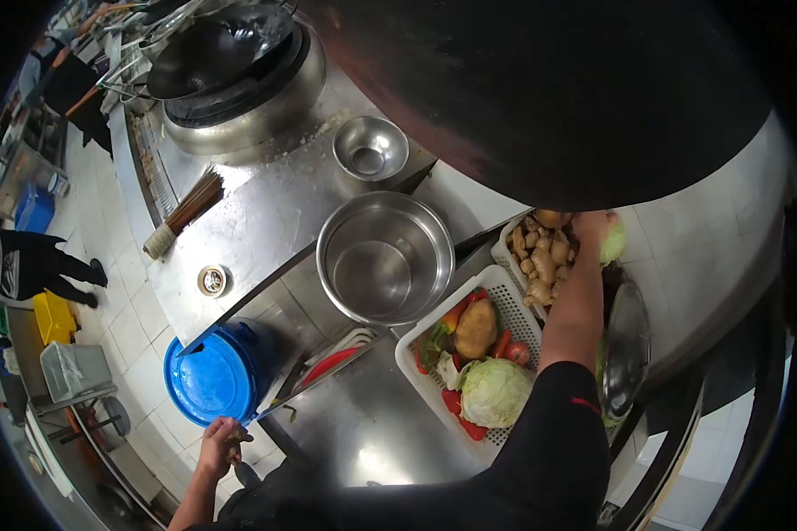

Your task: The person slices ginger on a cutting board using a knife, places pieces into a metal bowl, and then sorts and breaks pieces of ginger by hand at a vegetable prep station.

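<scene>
My left hand [220,445] is at the lower left, beside the blue lid [208,376], with its fingers closed round small brownish pieces I cannot make out. My right hand [595,227] reaches to the far end of a white basket of ginger [543,264], between a round brown item [552,218] and a pale green vegetable [613,242]; its fingers are mostly hidden. Nearer to me, a second white basket [413,361] holds a cabbage [496,393], a large brown tuber [475,328], carrots and red and green pieces.
A large steel bowl [385,257] and a smaller one [370,149] stand mid-counter. Left are a bamboo brush [184,212], a small cup [212,281] and a wok [221,57]. A big dark round surface [576,88] fills the upper right. Other people stand far left.
</scene>
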Available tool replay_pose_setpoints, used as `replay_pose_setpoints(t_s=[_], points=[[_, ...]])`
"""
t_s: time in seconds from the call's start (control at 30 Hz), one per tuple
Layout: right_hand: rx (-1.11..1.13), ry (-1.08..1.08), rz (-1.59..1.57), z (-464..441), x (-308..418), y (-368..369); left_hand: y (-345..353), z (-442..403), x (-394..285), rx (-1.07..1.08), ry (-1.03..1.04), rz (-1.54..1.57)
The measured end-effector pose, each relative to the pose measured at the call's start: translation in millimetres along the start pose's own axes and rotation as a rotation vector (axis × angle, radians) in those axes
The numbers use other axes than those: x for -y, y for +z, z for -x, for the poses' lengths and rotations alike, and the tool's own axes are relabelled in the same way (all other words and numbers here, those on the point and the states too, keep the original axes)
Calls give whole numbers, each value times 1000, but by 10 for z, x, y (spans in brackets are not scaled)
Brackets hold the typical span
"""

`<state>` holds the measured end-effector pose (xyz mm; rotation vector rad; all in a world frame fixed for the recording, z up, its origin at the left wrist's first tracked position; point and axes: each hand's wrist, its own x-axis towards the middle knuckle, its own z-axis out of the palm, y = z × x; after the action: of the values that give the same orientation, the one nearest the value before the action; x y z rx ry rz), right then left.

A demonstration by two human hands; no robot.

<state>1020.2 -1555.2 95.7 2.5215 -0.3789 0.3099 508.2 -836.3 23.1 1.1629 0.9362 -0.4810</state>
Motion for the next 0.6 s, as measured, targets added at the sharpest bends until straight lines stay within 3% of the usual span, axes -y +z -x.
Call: replay_pose_setpoints(t_s=[0.1, 0.17, 0.2, 0.27, 0.3, 0.33, 0.4, 0.47, 0.53, 0.6], points=[[-45, 17, -240, 17, -163, -112, -42, 67, -67, 121, -18, 37], [-111, 130, -754, 73, -293, -298, -62, 95, -53, 137, -14, 41], [-115, 144, -748, 64, -360, -301, -61, 97, -59, 146, -7, 51], [-111, 234, -1370, 105, -602, -241, -59, 94, -94, 169, -14, 47], [-71, 288, -1593, 333, -538, -677, -46, 110, -144, 222, -21, 53], [-80, 298, -1583, 491, -515, -941, -30, 108, -188, 273, -23, 62], [60, 200, -1864, 733, -480, -1294, 27, 64, -256, 324, -16, 64], [42, 174, -1929, 1032, -374, -1503, 192, 62, -354, 330, 47, 40], [83, 141, -2264, 1426, -181, -1738, 451, 112, -545, 380, 82, -5], [241, 10, -2368, 2036, 162, -2257, 738, 177, -693, 394, 149, -83]])
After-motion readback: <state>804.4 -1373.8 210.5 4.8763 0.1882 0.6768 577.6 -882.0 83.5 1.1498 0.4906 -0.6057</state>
